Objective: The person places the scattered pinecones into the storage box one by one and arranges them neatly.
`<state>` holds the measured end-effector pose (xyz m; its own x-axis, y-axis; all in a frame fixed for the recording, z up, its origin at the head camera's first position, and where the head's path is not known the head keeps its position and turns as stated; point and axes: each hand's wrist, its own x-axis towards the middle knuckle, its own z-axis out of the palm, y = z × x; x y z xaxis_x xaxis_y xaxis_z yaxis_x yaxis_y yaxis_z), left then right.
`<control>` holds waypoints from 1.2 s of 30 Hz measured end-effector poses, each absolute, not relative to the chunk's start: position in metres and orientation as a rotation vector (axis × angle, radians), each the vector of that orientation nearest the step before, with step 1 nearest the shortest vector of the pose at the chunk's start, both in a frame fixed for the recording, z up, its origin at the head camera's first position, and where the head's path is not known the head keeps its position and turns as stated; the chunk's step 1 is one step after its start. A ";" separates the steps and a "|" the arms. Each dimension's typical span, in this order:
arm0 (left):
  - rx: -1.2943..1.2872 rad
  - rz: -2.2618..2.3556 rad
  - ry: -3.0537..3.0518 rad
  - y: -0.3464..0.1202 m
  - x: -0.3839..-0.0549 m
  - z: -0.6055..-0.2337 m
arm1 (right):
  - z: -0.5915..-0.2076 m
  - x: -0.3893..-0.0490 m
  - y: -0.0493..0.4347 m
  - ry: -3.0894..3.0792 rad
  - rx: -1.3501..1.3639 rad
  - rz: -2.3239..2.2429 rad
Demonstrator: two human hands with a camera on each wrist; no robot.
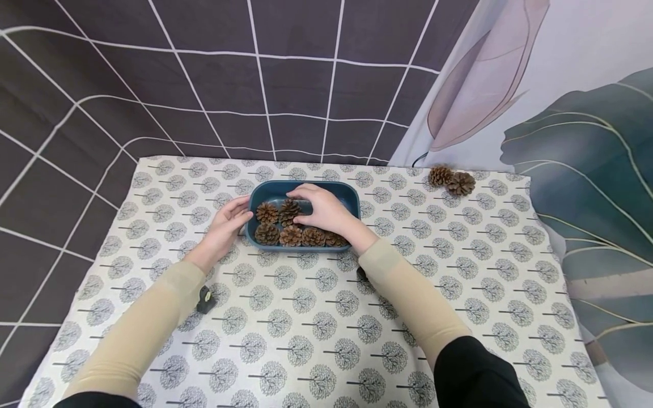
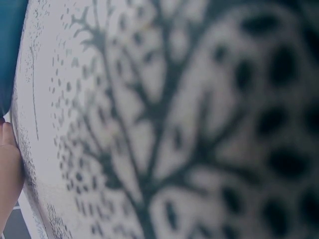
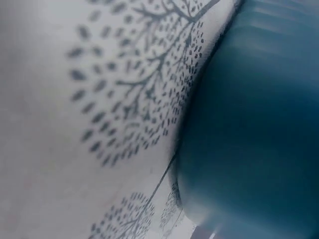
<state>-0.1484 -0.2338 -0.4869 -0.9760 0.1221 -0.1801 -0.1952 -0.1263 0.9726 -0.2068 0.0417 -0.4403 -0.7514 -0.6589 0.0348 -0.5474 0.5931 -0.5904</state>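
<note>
Fingers of my right hand pinch a scaly brown pine cone within the dark-blue rectangular plastic tray, mid-frame; my left hand touches its left end, fingers extended, presumably steadying it.

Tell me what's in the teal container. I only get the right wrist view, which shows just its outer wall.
Observer: The head view shows six pine cones inside the container.
Operator: Where's the right hand?
Observer: Over the container, right hand with thumb and fingers around one pine cone.
Operator: Any cones outside?
Observer: Yes, two more pine cones near the far right corner of the tablecloth.
</note>
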 end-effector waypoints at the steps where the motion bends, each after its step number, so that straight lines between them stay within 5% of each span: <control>1: -0.081 2.209 1.920 -0.234 -0.148 -0.486 | -0.440 -0.206 0.044 2.635 -1.002 -0.899; 36: -0.092 2.228 1.880 -0.234 -0.148 -0.484 | -0.442 -0.159 0.130 2.701 -0.672 -1.641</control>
